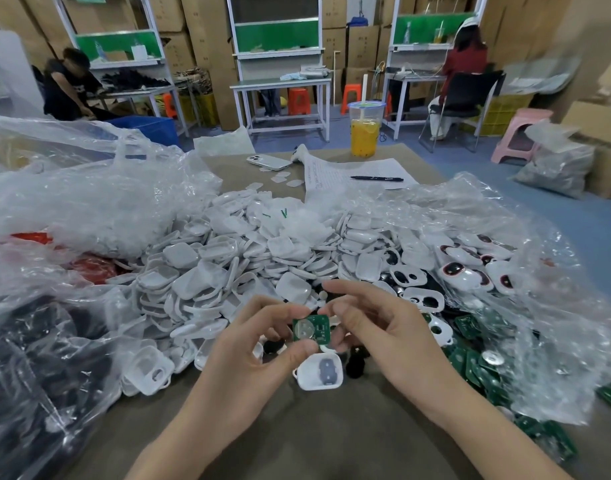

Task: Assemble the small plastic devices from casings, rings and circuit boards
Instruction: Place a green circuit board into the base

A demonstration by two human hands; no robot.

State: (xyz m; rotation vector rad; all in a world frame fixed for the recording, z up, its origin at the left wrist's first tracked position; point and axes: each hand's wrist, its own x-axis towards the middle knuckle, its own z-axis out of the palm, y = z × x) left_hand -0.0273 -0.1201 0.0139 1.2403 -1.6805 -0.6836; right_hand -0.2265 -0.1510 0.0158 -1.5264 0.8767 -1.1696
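Left hand [259,341] and right hand [376,334] are being used to pinch small green square circuit board [311,329] edgewise; judged light, stiff, fragile.

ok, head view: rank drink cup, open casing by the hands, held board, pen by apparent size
1. drink cup
2. open casing
3. circuit board
4. pen, long but thin
Cup versus casing is close; the casing sits much nearer the camera.

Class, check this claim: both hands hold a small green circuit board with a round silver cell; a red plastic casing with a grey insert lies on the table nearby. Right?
No: the head view shows that plastic casing with a grey insert is white, not red. Left hand and right hand do hold the small green circuit board.
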